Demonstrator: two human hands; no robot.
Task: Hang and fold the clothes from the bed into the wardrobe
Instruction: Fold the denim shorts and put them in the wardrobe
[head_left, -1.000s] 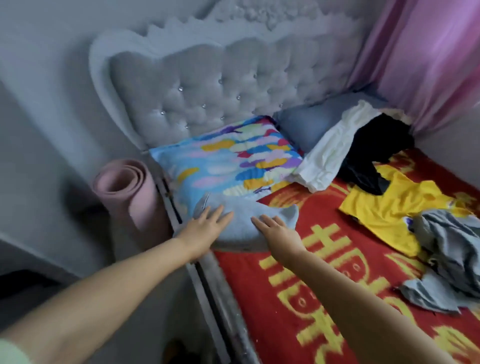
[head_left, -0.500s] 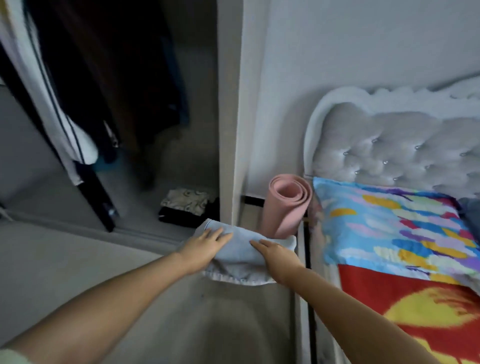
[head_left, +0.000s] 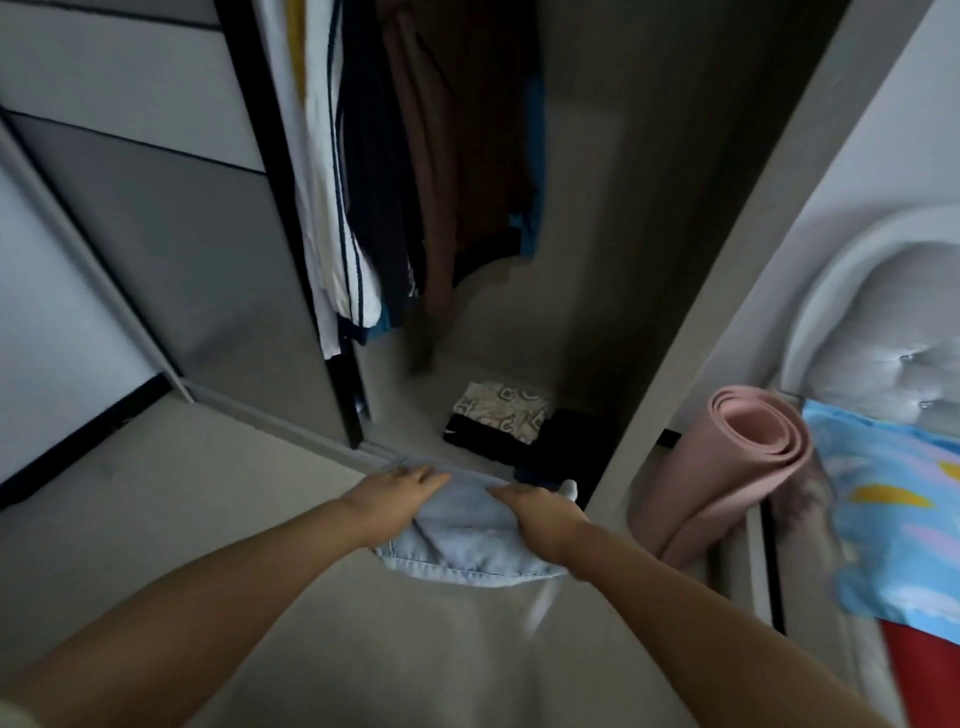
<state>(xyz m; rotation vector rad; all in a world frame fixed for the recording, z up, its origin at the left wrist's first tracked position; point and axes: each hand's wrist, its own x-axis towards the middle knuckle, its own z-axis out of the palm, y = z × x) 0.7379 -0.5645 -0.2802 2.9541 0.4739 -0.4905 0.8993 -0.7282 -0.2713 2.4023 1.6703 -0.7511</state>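
My left hand (head_left: 397, 496) lies on the left side of the folded pale blue garment (head_left: 467, 540), fingers straight and flat over its top; whether the thumb is tucked beneath I cannot tell, since the cloth hides it. My right hand (head_left: 540, 514) lies on the right side in the same way, fingers stretched along the top edge, pointing toward the left hand. Between the two the garment is carried above the floor, its stitched hem sagging in a curve on the side nearest me, and a small pale tab sticks out just past my right fingertips.

The garment is right in front of the open wardrobe (head_left: 597, 234), over its lower edge. On the wardrobe floor just beyond my hands sits a stack of folded clothes (head_left: 498, 421): a patterned beige piece on top of black ones, one with a small white logo. Above them hang clothes on the rail (head_left: 363, 208), a white one with dark stripes, dark ones, a brown one, and a bit of blue further back. The sliding door (head_left: 182, 249) stands to the left.

To the right of the wardrobe's side panel a rolled pink mat (head_left: 748, 457) leans beside the bed, near the colourful pillow (head_left: 893, 509) and the grey tufted headboard (head_left: 893, 332).
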